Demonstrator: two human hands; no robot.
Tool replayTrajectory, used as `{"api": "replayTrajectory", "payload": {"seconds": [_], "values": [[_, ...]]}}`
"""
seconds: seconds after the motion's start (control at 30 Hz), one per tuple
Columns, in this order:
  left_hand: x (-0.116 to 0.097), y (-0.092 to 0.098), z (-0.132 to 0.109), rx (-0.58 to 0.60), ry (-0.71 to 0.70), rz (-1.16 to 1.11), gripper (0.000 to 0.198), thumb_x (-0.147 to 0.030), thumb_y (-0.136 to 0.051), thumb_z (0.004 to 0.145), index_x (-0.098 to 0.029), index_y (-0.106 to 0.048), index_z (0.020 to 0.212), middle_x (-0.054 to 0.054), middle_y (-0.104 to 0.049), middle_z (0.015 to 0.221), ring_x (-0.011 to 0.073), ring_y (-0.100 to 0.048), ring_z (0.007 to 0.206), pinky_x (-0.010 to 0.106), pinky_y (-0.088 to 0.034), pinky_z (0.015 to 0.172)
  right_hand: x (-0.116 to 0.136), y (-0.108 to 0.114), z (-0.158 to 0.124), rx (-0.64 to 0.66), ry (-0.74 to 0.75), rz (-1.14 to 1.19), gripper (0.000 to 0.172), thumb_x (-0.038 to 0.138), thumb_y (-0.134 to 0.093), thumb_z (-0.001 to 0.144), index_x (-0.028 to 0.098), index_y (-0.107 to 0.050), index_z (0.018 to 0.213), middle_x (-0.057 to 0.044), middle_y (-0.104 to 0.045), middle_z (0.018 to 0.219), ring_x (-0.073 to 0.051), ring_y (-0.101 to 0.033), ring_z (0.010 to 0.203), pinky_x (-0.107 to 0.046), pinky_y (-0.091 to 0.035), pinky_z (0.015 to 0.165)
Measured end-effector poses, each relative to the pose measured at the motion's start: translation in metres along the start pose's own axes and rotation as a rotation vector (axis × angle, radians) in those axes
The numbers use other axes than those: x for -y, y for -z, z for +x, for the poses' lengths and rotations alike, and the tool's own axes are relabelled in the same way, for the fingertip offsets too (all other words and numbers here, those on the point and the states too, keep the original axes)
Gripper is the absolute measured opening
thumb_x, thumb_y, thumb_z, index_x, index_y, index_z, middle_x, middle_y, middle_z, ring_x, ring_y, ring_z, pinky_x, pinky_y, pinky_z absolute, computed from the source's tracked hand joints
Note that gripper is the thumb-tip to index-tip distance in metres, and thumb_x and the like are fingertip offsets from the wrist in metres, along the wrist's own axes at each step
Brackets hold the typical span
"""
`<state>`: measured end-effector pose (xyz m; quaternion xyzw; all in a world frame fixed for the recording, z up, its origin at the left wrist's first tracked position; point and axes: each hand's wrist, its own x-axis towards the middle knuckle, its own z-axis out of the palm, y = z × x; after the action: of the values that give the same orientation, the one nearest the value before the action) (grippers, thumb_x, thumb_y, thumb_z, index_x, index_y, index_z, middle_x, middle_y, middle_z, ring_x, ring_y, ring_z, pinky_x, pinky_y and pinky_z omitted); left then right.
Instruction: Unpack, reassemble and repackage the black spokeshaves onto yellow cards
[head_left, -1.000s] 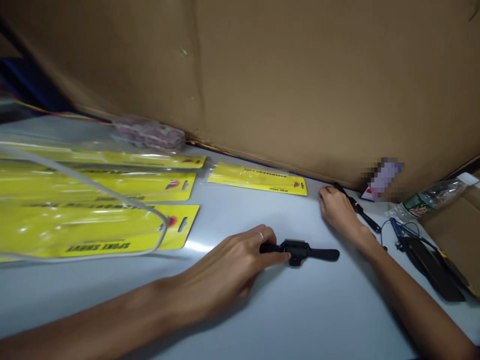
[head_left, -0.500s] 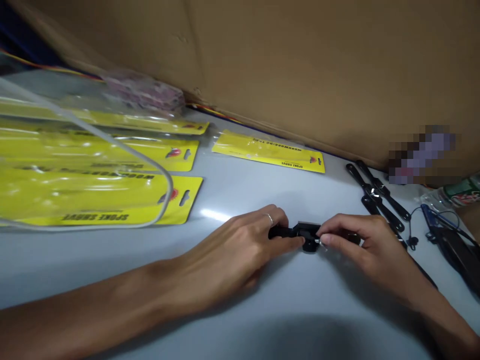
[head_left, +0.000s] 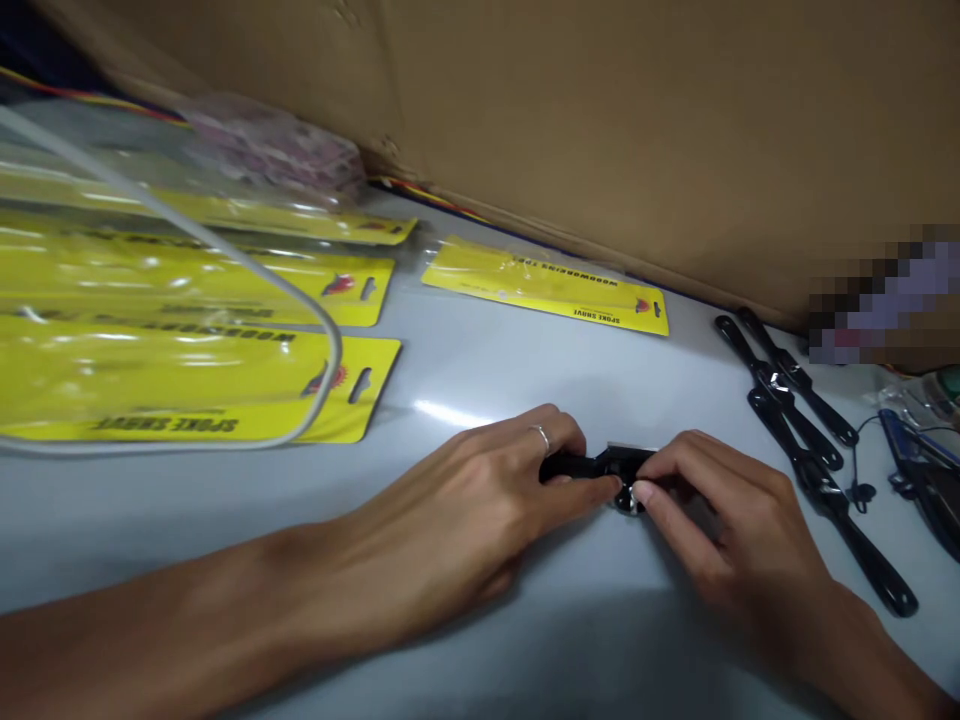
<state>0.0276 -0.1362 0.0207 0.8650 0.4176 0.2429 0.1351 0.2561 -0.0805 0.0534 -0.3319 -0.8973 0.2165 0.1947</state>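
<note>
A black spokeshave (head_left: 574, 467) lies on the grey table in front of me, its flat blade edge at the far side. My left hand (head_left: 487, 480), with a ring on one finger, is closed around its left handle, and the thumb presses near the middle of the body. From the other side my right hand (head_left: 735, 510) pinches a small shiny metal part (head_left: 634, 500) at the spokeshave's middle. Its exact kind is too small to tell. The fingers of my right hand cover the tool's right handle.
Several black spokeshaves (head_left: 825, 490) lie at the right, beside a dark cord and a blue-black object (head_left: 919, 480). Yellow spokeshave packs (head_left: 382, 370) are at the left under a white cable (head_left: 322, 330). Another yellow pack (head_left: 547, 285) lies before a cardboard wall (head_left: 600, 130).
The view has shifted slightly. My right fingertips have moved in against the spokeshave's middle, while my left hand keeps its hold.
</note>
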Motion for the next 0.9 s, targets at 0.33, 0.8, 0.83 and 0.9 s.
{"api": "replayTrajectory", "payload": {"seconds": [0.33,0.8,0.83,0.9], "values": [[-0.001,0.002,0.003,-0.006,-0.004,0.027,0.059,0.001,-0.053,0.077,-0.025,-0.067,0.128,0.007,-0.065,0.103,0.0210,-0.065,0.090,0.029,-0.056,0.074,-0.004,0.018,-0.004,0.119,0.333,-0.253,0.020,0.010,-0.057,0.097,0.015,-0.070,0.112,-0.012,-0.067,0.106,-0.022,-0.061,0.095,-0.035,-0.053,0.074],[-0.001,0.002,0.002,-0.022,-0.025,0.021,0.067,0.005,-0.051,0.071,-0.023,-0.065,0.130,0.007,-0.064,0.108,0.0194,-0.066,0.090,0.028,-0.056,0.074,0.001,0.008,0.003,-0.061,0.153,-0.075,0.017,0.008,-0.058,0.097,0.018,-0.069,0.090,0.001,-0.069,0.074,-0.012,-0.064,0.064,-0.024,-0.047,0.062],[-0.001,0.002,0.001,-0.019,-0.024,0.018,0.069,0.006,-0.050,0.069,-0.022,-0.065,0.130,0.008,-0.064,0.109,0.0196,-0.066,0.091,0.028,-0.056,0.074,-0.001,0.012,0.003,-0.049,0.180,-0.083,0.017,0.008,-0.056,0.098,0.017,-0.071,0.097,0.001,-0.068,0.075,-0.012,-0.063,0.065,-0.024,-0.046,0.061],[0.000,0.001,0.000,-0.015,-0.020,0.010,0.072,0.007,-0.050,0.066,-0.021,-0.065,0.130,0.008,-0.064,0.110,0.0200,-0.066,0.092,0.029,-0.057,0.075,-0.002,0.019,0.001,-0.016,0.245,-0.111,0.025,0.007,-0.053,0.099,0.015,-0.072,0.112,0.000,-0.067,0.077,-0.012,-0.061,0.064,-0.025,-0.044,0.059]]}}
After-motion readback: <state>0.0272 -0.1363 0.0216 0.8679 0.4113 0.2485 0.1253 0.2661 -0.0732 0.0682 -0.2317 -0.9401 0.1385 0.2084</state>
